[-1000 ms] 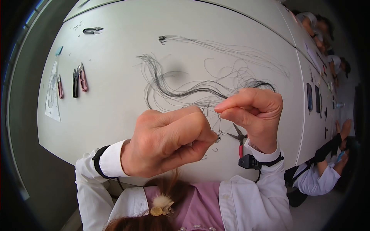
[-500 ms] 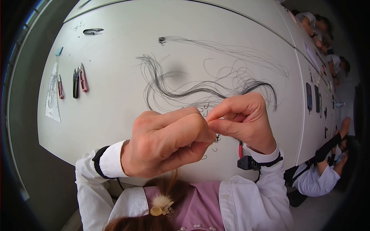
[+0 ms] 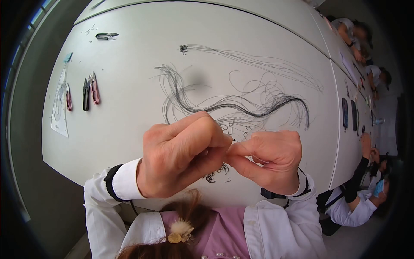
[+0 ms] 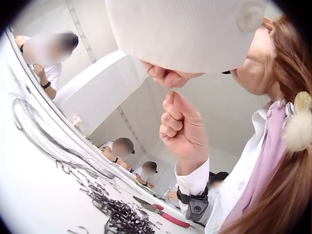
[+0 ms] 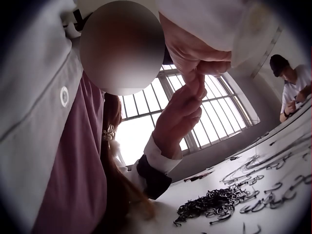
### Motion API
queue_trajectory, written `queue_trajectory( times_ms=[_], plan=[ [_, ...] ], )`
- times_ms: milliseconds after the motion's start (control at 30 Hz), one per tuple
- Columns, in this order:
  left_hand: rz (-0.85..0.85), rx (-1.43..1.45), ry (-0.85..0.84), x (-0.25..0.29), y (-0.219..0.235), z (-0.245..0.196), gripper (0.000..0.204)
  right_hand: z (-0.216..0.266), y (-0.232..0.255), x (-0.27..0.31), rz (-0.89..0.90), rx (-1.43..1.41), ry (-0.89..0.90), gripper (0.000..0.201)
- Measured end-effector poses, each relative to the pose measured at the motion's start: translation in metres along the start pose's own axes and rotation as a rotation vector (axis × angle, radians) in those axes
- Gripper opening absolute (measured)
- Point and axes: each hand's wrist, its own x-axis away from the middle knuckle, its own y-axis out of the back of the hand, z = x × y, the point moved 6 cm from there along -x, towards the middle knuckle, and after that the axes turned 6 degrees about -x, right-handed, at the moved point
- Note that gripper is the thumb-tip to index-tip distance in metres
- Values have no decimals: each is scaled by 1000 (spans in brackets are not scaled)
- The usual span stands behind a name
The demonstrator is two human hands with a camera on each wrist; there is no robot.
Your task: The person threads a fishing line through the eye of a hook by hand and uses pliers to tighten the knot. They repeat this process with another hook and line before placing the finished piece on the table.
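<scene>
My left hand [image 3: 185, 155] is raised over the table's near part, thumb and forefinger pinched together. A tiny dark tip, seemingly of a fish hook [image 3: 233, 140], pokes out at those fingertips; the rest of it is hidden. Right beside it, my right hand [image 3: 267, 162] pinches with thumb and forefinger at the same spot, where thin fishing line ran a moment ago. Both wrist views show the fingertips meeting. Below the hands lies a heap of dark fish hooks [image 5: 214, 202], largely covered by them in the head view. A long bundle of dark fishing line [image 3: 241, 108] stretches beyond.
Farther back lies a smaller bunch of hooks with lines [image 3: 184, 48]. On the left are thread snips [image 3: 86, 95], more snips [image 3: 106, 36] and a clear set square [image 3: 59, 105]. Red-handled pliers [image 4: 170, 219] lie by the hook heap. Other people sit along the right.
My right hand has come in from the right and down, its fingertips now meeting the left ones. The left hand has shifted slightly left; the stretch of line between them no longer shows.
</scene>
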Motion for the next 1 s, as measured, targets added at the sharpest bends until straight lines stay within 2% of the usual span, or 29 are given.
queue_trajectory(
  times_ms=[67, 100, 167, 200, 267, 400, 467, 500, 567, 633, 667, 700, 733, 767, 800, 867, 900, 967, 1000],
  plan=[
    [-9, -24, -4, 0, 0, 0, 16, 15, -1, 4, -18, 278, 192, 18],
    [-15, -45, -5, 1, -1, 0, 16, 17, -2, 6, -19, 277, 191, 18],
    [-18, -65, -5, 1, -1, 1, 16, 30, -5, 13, -92, 569, 347, 27],
    [-4, -98, -18, 1, -1, 0, 16, 31, -4, 15, -94, 568, 345, 27],
    [14, -129, -30, 2, -2, 0, 17, 39, -6, 20, -89, 747, 453, 30],
    [64, -169, -51, 2, -6, -1, 17, 41, 1, 20, -98, 774, 453, 31],
    [75, -180, -60, 1, -7, -2, 18, 43, 3, 20, -83, 740, 594, 39],
    [79, -159, -48, 1, -8, -2, 17, 43, 5, 20, -85, 739, 591, 39],
    [83, -138, -35, 0, -8, -2, 15, 42, 7, 18, -51, 680, 545, 35],
    [39, 28, 150, 2, -5, 7, 11, 43, 7, 17, -5, 639, 497, 31],
    [38, 26, 149, 1, -4, 6, 11, 41, 6, 16, 42, 598, 450, 27],
    [28, 172, 247, 1, -2, 11, 10, 40, 3, 14, 43, 599, 453, 27],
    [17, 319, 345, 3, -1, 16, 9, 35, 3, 10, 20, 495, 374, 23],
    [14, 318, 344, 2, 1, 14, 9, 28, 4, 6, -3, 391, 295, 20],
    [36, 396, 389, 2, 1, 14, 8, 24, 3, 5, -1, 392, 297, 20],
    [55, 474, 430, 4, 0, 16, 8, -15, 5, 1, 1, -118, -183, 13],
    [78, 500, 376, 4, -2, 16, 8, -22, 6, -1, 4, -117, -181, 13],
    [98, 526, 323, 2, -2, 15, 9, -38, 9, -1, -84, -527, -264, 8],
    [156, 428, 288, 1, -2, 12, 9, -39, 11, -2, -118, -580, -276, 7]
  ],
)
